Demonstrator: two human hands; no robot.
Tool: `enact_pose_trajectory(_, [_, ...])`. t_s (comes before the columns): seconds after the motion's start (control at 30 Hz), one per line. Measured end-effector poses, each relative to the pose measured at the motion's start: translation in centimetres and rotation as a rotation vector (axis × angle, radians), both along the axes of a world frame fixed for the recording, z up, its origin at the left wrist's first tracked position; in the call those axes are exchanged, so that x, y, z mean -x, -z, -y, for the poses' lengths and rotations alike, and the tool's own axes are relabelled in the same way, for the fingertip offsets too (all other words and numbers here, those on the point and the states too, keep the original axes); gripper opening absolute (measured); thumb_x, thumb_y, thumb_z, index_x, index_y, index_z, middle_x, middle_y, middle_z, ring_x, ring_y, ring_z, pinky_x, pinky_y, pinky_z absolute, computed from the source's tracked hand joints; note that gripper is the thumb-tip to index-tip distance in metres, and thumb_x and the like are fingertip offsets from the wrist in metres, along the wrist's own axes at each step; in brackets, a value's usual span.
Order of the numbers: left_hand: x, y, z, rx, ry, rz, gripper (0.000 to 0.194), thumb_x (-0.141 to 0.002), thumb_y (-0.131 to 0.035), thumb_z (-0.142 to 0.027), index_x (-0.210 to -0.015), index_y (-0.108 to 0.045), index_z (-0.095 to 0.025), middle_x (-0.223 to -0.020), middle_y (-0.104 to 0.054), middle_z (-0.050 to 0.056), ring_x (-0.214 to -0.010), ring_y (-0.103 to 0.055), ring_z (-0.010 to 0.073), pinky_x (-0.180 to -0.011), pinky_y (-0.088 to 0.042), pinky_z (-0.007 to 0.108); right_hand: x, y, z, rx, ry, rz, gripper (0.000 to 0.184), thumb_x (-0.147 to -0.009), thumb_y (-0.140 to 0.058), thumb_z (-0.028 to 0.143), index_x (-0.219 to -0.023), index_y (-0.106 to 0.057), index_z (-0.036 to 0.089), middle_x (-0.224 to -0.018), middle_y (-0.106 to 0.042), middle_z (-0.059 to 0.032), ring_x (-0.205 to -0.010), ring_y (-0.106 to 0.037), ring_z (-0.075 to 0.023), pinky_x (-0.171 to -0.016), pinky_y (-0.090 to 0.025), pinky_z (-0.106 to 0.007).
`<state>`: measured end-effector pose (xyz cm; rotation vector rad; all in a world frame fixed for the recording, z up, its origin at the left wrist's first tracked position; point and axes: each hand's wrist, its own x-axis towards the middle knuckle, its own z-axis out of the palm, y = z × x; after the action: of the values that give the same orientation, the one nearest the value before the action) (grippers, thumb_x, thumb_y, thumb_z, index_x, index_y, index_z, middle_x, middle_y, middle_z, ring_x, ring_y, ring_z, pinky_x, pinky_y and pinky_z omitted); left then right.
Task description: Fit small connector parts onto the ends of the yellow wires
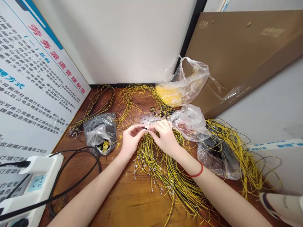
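**While the left hand and right hand are pinching a thin dark wire, yellow wires are spilling below**

A poster on the left wall is displaying red characters reading 劳务派遣管理制度, with the blue-and-red heading (一)总则 beneath them. A brown carton leaning at the right is carrying printing too faint to read.

Fingertips of both hands are meeting at the wire, with the other fingers curling loosely. A heap of yellow wires is lying directly beneath the hands and spreading toward the person across the wooden bench, with small metal terminals showing at many wire ends. Yellow wire bundles are lying just beyond the hands. A clear plastic bag is sitting left of the left hand, and a red band is circling the right wrist.
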<state>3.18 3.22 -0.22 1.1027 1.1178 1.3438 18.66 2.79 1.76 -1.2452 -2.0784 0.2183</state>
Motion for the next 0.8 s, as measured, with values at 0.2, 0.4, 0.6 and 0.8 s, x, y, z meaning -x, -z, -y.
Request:
enact_pose_trajectory(0.2, [-0.2, -0.2, 0.3, 0.030, 0.035, -0.021, 0.028, -0.058, -0.080, -0.034, -0.079, -0.074, -0.015, -0.084, -0.076, 0.008, -0.079, -0.069, 0.0219, -0.079, -0.056, 0.038, -0.7, -1.1, -1.4, 0.025, -0.240, 0.011, 0.017, -0.093, -0.048, 0.018, -0.090, -0.064, 0.021, -0.094, -0.066, -0.0059, -0.093, -0.056, -0.0195, -0.085, -0.045, -0.037])
enact_pose_trajectory(0.4, [0.0, -0.5, 0.2, 0.037, 0.073, -0.028, 0.026, -0.057, -0.080, -0.033, -0.073, -0.072, -0.015, -0.075, -0.074, 0.006, -0.070, -0.068, 0.0189, -0.073, -0.056, 0.034, -0.8, -2.6, -2.6, 0.081, -0.314, 0.069, 0.012, -0.089, -0.055, 0.015, -0.087, -0.065, 0.020, -0.087, -0.066, -0.0025, -0.086, -0.059, -0.0152, -0.081, -0.046, -0.031])
enact_pose_trajectory(0.6, [0.0, -0.9, 0.1, 0.033, 0.125, -0.039, 0.028, -0.054, -0.082, -0.034, -0.072, -0.071, -0.015, -0.072, -0.073, 0.005, -0.068, -0.068, 0.0190, -0.073, -0.056, 0.034, 0.0, -5.3, -3.7, 0.170, -0.368, 0.226, 0.013, -0.079, -0.063, 0.010, -0.074, -0.067, 0.021, -0.077, -0.062, 0.0002, -0.075, -0.056, -0.0137, -0.072, -0.042, -0.029])
enact_pose_trajectory(0.8, [0.0, -1.5, 0.2, 0.083, 0.117, 0.033, 0.038, -0.049, -0.085, -0.039, -0.075, -0.073, -0.015, -0.074, -0.074, 0.006, -0.068, -0.068, 0.0200, -0.072, -0.056, 0.035, 0.9, -7.1, -4.4, 0.235, -0.396, 0.257, 0.018, -0.073, -0.065, 0.006, -0.065, -0.069, 0.021, -0.069, -0.061, 0.0015, -0.065, -0.053, -0.0115, -0.063, -0.038, -0.028])
